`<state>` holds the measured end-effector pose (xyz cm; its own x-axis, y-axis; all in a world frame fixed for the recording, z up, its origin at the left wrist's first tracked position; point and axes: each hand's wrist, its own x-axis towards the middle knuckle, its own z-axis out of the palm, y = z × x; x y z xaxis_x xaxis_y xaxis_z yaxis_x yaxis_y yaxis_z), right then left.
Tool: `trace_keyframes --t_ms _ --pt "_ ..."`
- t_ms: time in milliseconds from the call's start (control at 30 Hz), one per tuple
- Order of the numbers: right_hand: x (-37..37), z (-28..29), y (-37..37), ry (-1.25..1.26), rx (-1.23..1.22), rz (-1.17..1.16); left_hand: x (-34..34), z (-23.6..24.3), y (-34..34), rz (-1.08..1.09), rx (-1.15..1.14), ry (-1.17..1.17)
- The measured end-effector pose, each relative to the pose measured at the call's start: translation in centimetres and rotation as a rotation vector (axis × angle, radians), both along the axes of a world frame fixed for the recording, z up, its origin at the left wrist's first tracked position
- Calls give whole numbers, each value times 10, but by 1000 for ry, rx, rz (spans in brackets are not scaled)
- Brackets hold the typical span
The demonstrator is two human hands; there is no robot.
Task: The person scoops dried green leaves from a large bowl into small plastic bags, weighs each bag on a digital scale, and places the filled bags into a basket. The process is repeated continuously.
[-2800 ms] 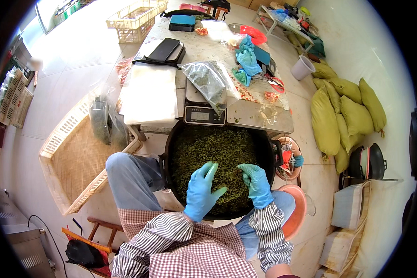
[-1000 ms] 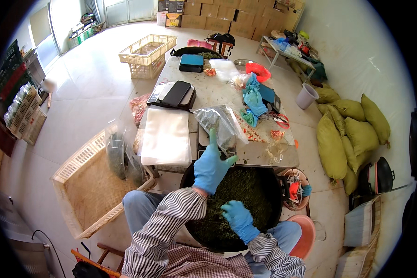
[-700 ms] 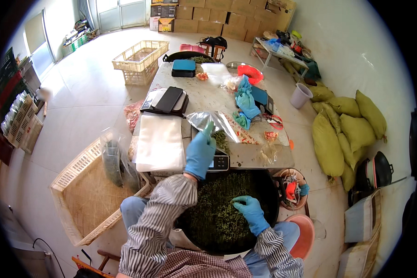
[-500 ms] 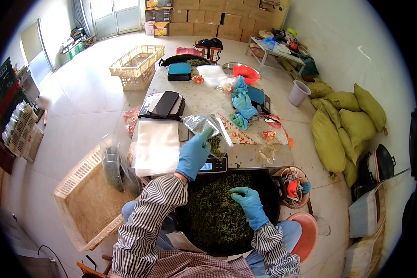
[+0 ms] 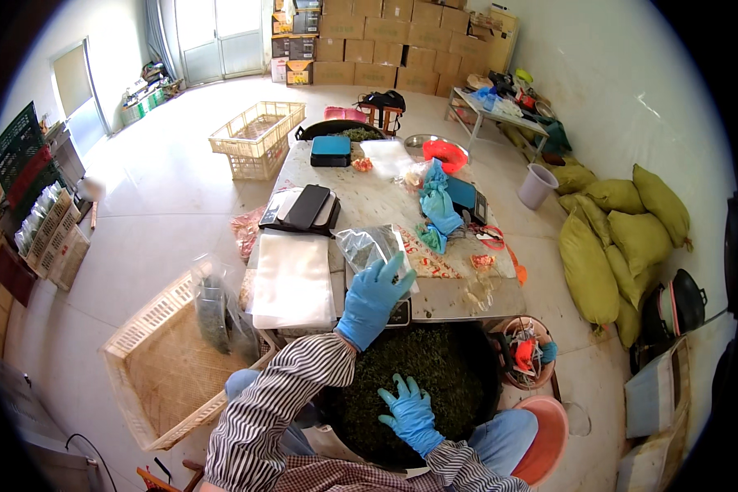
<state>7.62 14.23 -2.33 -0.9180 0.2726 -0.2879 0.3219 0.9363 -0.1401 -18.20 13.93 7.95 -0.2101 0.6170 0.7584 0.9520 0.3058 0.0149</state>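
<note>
Blue-gloved in the head view, the left hand (image 5: 375, 299) is held open, its fingers spread over the near part of a clear plastic bag (image 5: 362, 243); whether the bag is touched cannot be told. The bag is laid on a mostly hidden scale (image 5: 400, 314) at the table's (image 5: 459, 305) near edge. Below, the right hand (image 5: 412, 416) is likewise spread, palm down, over green plant matter (image 5: 422, 357) held in a black pan (image 5: 492, 389). Flat pale sheets (image 5: 293, 279) are stacked left of the scale.
</note>
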Motion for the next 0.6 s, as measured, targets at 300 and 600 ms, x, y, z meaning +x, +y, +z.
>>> trace_keyframes --t_ms 300,600 --pt "0 -1 -3 62 42 -51 -27 4 44 123 -312 -179" --pt "10 2 4 129 -82 -82 -109 138 42 -319 2 -706"
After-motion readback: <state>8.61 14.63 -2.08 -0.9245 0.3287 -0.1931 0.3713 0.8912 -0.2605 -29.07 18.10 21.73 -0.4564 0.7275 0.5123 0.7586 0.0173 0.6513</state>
